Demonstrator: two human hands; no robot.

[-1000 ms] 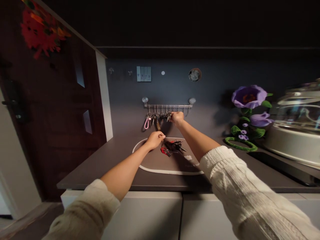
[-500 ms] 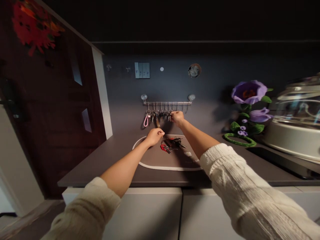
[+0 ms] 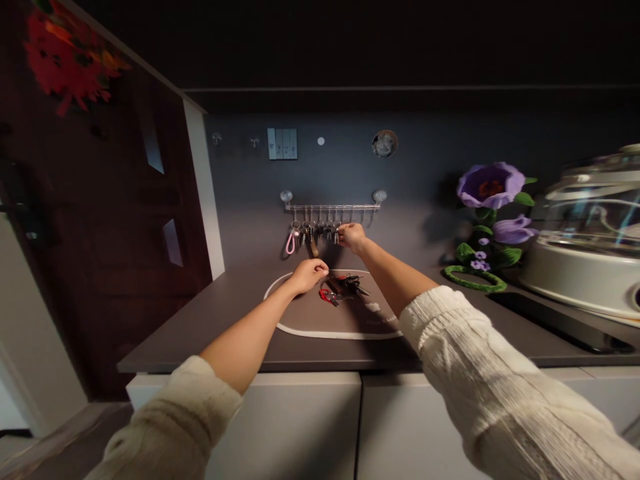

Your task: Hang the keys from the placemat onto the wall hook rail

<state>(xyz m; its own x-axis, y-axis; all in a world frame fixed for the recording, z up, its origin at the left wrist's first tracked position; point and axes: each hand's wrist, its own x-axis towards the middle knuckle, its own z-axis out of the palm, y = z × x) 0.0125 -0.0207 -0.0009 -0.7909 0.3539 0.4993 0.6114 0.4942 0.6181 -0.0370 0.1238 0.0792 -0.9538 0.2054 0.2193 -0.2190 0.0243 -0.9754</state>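
My right hand point(image 3: 353, 238) is raised to the clear hook rail point(image 3: 333, 207) on the wall. Its fingers are closed on a key ring with keys point(image 3: 337, 235) at one of the hooks. Left of it, several bunches of keys point(image 3: 308, 233) hang in a row, one with a pink loop strap point(image 3: 291, 243). Lower down, my left hand point(image 3: 307, 275) hovers over the brown mat point(image 3: 300, 317), fingers curled and pressed together; whether they hold anything is hidden. Beside it on the mat lie a heap of dark keys point(image 3: 353, 285) and a red key holder point(image 3: 327, 295).
Purple fabric flowers point(image 3: 493, 187) with a green ring base stand at the right, near a white appliance with a clear dome point(image 3: 580, 267). A flat black slab point(image 3: 560, 321) lies before it. A dark door point(image 3: 135, 267) is at left. White cabinet fronts point(image 3: 300, 420) are below the counter.
My right hand stays at the rail with the key ring, its fingers barely shifted. The left hand has hardly moved over the mat. The whole view has shifted slightly.
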